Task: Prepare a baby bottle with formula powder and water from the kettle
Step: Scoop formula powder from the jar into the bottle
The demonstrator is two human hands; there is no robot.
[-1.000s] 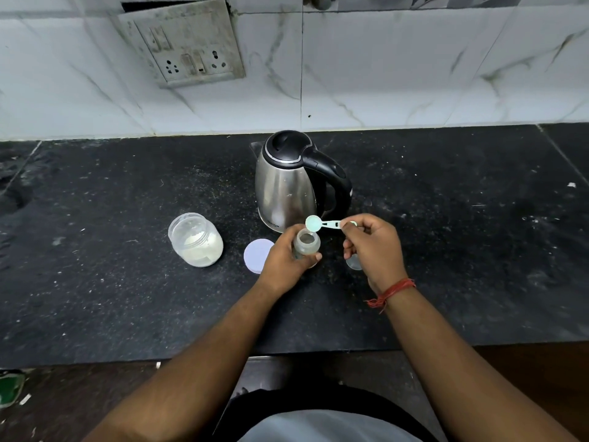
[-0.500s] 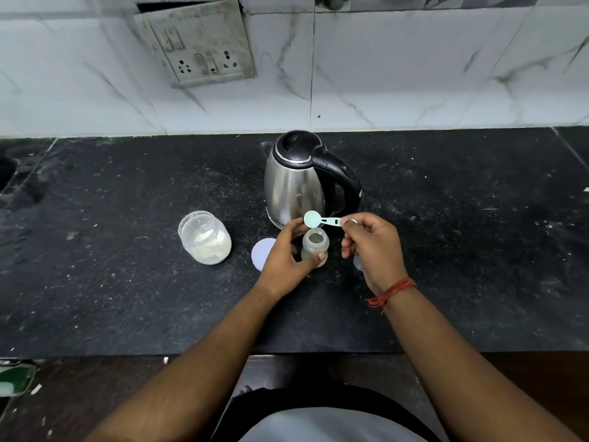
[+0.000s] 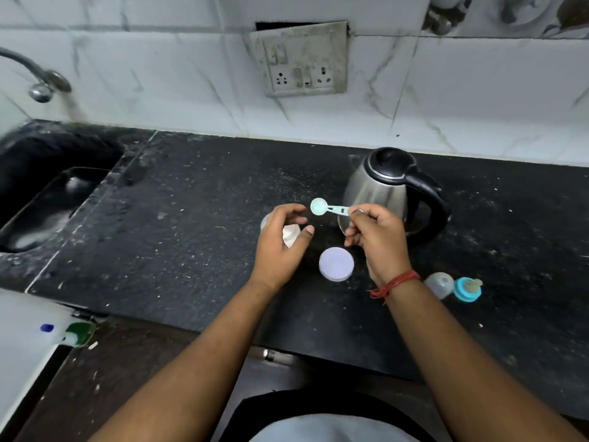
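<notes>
The right hand (image 3: 376,240) pinches the handle of a small pale-green scoop (image 3: 328,208), whose bowl points toward the left hand (image 3: 280,240). The left hand is curled loosely around the powder jar (image 3: 290,235), mostly hidden behind it; whether it grips the jar I cannot tell. A round lid (image 3: 336,263) lies between the hands, the kettle (image 3: 382,193) stands just beyond the right hand, and a bottle cap (image 3: 439,284) and teat ring (image 3: 468,289) lie to that wrist's right.

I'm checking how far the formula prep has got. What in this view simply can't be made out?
- Head view: powder jar mostly hidden behind the left hand; fill level unclear.
- Scoop held by the right hand: too small to tell whether it holds powder.
- Baby bottle: none clearly visible; possibly behind the right hand.
- Kettle: lid shut, water level hidden.
</notes>
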